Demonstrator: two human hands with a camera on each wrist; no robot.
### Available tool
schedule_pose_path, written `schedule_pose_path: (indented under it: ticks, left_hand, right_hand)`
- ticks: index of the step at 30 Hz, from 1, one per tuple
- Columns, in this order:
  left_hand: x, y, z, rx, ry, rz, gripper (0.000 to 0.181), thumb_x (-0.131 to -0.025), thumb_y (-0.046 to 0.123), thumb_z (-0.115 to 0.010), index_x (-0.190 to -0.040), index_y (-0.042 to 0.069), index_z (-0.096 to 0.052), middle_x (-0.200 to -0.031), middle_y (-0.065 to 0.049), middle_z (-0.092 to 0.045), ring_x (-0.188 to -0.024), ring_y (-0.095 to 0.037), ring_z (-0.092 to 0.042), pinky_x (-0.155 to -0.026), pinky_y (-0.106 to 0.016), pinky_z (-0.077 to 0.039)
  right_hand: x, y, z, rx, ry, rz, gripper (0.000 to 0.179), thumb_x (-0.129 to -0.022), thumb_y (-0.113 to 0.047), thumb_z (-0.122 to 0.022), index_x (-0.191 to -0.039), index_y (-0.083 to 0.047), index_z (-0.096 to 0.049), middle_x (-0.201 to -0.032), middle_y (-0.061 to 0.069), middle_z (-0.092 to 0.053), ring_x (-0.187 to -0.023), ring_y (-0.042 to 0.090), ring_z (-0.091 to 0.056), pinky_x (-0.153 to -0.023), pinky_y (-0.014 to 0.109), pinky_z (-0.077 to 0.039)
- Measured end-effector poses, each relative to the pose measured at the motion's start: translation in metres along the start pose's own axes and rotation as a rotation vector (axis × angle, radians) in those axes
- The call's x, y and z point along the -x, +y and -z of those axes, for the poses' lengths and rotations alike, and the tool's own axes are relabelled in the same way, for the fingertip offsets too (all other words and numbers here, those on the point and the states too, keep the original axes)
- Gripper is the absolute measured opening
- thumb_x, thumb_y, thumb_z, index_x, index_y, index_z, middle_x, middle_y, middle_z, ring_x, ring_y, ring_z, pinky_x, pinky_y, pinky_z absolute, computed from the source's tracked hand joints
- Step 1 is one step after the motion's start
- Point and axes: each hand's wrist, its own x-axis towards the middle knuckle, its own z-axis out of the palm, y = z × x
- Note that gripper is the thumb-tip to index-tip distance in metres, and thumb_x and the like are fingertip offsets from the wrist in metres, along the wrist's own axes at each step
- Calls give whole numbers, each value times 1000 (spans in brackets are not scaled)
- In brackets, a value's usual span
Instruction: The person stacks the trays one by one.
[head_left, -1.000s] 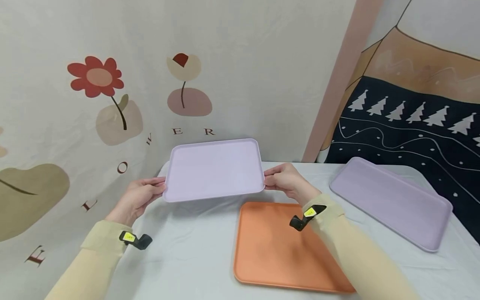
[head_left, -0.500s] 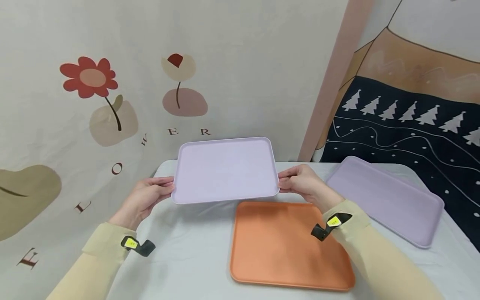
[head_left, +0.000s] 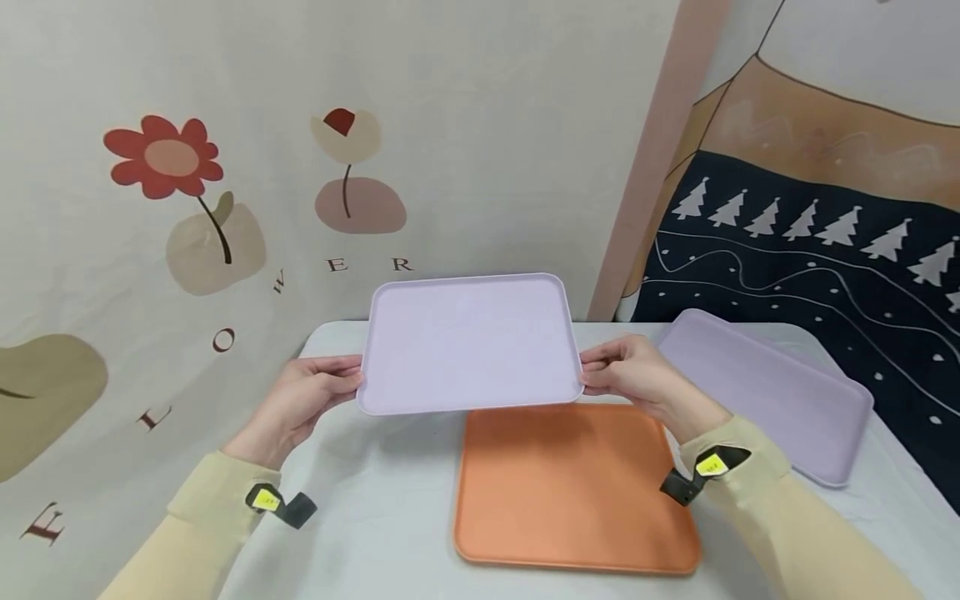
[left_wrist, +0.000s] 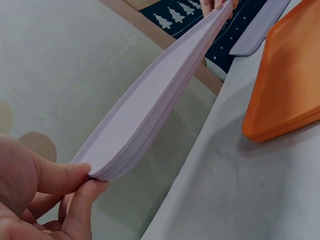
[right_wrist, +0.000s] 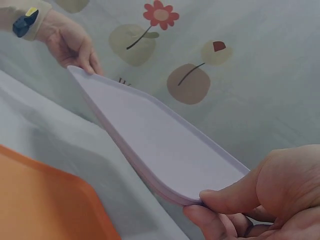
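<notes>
trays (head_left: 471,343), lilac: held above desk (head_left: 375,525), fingers (left_wrist: 82,202) of left hand (head_left: 302,397) and right hand (head_left: 636,372) pinching opposite ends; likely transfer step; next calls for level lowering.

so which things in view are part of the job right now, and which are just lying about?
In the job:
left hand, pinching one end
right hand, pinching the other
held lilac tray, layered edge suggests a stack

Lying about, apparently:
orange tray, untouched on the table
second lilac tray, untouched, farther right
</notes>
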Motion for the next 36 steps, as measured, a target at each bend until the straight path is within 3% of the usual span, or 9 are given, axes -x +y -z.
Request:
schedule_pose_path:
  ticks: [15, 25, 36]
  left_hand:
    - [6, -6, -31, -1, -24, -2, 47, -96, -8, -71, -140, -17, -57, -108, -7, -76, -92, -8, -73, -85, -27, -63]
    - [9, -13, -55, 21, -44, -5, 45, -94, -7, -74, -136, -18, -61, -109, -12, -76, -92, -12, -73, -84, -29, -63]
    - [14, -24, -75, 34, -59, 24, 41, -92, -9, -74, -131, -17, -64, -105, -12, -76, -90, -13, -73, -82, -29, -64]
  right_hand:
    - [37, 14, 23, 30, 5, 47, 42, -92, 12, -72, -128, 26, -58, -98, 12, -74, -87, 14, -71, -81, 32, -65]
    - [58, 30, 41, 85, 29, 44, 40, -92, 7, -74, -125, 24, -61, -98, 12, -73, -88, 16, -70, -79, 29, -64]
    - [79, 51, 54, 62, 22, 8, 41, -91, 7, -75, -125, 25, -60, -99, 10, -74, -87, 15, -71, -79, 32, -65]
